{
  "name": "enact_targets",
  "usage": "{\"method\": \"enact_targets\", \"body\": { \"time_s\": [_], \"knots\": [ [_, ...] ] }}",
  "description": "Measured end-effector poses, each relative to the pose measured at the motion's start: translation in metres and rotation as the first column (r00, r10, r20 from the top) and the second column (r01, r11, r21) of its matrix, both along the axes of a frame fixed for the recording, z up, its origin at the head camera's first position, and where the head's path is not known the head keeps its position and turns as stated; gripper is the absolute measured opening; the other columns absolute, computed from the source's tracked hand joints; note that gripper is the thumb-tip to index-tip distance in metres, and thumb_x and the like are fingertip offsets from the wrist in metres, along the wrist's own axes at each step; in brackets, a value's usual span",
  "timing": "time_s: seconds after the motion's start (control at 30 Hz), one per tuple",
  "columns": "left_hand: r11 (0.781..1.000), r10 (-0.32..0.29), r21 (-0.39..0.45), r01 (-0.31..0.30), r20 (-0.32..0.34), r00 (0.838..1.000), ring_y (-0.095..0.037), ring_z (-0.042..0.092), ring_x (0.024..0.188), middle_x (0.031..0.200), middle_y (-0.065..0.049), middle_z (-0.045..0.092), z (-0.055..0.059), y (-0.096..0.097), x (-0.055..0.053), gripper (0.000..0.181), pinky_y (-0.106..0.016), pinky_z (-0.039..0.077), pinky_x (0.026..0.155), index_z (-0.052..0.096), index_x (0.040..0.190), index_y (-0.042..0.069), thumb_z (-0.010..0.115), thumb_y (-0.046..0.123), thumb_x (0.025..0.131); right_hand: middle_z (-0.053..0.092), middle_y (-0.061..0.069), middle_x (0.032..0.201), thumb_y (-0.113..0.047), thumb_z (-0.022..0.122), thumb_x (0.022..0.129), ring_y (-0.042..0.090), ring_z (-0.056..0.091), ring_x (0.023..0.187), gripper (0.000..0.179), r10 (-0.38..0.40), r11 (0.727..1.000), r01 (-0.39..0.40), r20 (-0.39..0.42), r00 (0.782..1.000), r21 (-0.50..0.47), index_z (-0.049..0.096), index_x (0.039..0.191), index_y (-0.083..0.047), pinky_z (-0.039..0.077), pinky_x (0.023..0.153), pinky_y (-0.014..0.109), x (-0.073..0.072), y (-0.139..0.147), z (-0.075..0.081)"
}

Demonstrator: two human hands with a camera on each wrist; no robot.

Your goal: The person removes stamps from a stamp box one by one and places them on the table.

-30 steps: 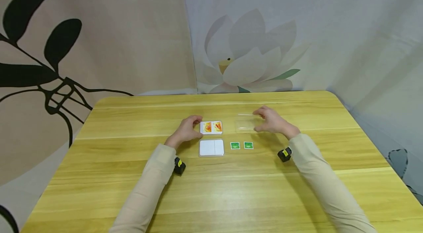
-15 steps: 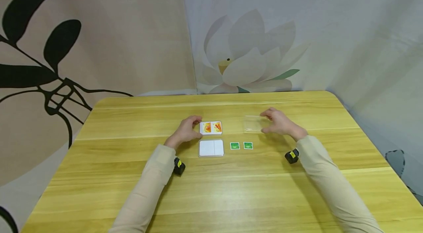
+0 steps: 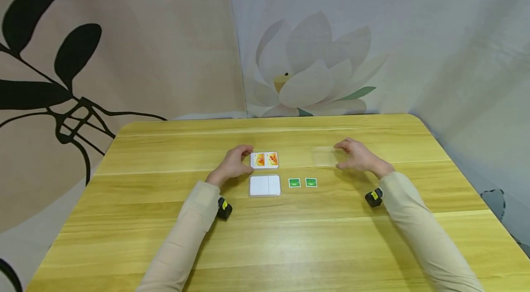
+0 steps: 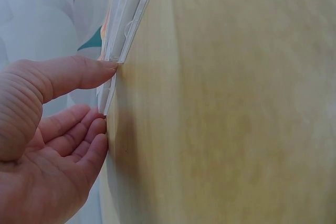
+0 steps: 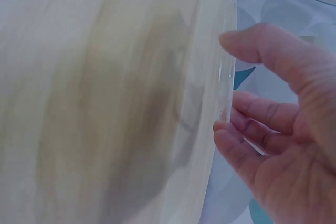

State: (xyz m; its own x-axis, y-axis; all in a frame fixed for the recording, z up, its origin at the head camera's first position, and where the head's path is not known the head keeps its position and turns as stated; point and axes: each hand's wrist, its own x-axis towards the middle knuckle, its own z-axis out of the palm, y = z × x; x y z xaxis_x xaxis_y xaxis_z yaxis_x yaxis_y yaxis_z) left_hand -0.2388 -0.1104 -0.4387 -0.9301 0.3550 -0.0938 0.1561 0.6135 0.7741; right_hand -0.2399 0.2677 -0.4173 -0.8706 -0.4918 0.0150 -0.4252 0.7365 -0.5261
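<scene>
In the head view my left hand [image 3: 233,164] holds a small flat case [image 3: 264,167] by its left end, thumb at the near side and fingers at the far side. Two orange-and-yellow picture cards [image 3: 260,159] lie face up side by side in it. The left wrist view shows the thumb against the clear rim [image 4: 111,90] of this case. My right hand [image 3: 361,157] holds a thin clear plastic lid [image 3: 324,156] by its right end, between thumb and fingers, low over the table. In the right wrist view the lid [image 5: 224,85] appears nearly edge-on.
A second clear-rimmed case [image 3: 259,186] with two white panels lies just in front of the first. Two small green cards [image 3: 294,183] lie to its right, side by side. All rest on a wooden table [image 3: 290,246], with a printed curtain [image 3: 186,43] behind.
My right hand has moved to the right with the clear lid, away from the picture-card case. The left hand and the cards have stayed in place.
</scene>
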Motion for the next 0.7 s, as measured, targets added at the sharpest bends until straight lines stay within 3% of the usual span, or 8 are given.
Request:
{"method": "enact_targets", "body": {
  "time_s": [0.7],
  "knots": [
    [1.0, 0.012, -0.002, -0.012, 0.015, 1.0, -0.032, 0.045, 0.12, 0.131, -0.02, 0.049, -0.0001, 0.0001, -0.0007, 0.07, -0.039, 0.037, 0.104, 0.041, 0.135, -0.007, 0.074, -0.002, 0.074, 0.053, 0.026, 0.112, -0.005, 0.075, 0.074, 0.04, 0.052, 0.102, 0.051, -0.006, 0.998, 0.005, 0.022, 1.0, 0.06, 0.054, 0.117, 0.013, 0.044, 0.09, 0.051, -0.001, 0.0084, -0.0064]
  ]
}}
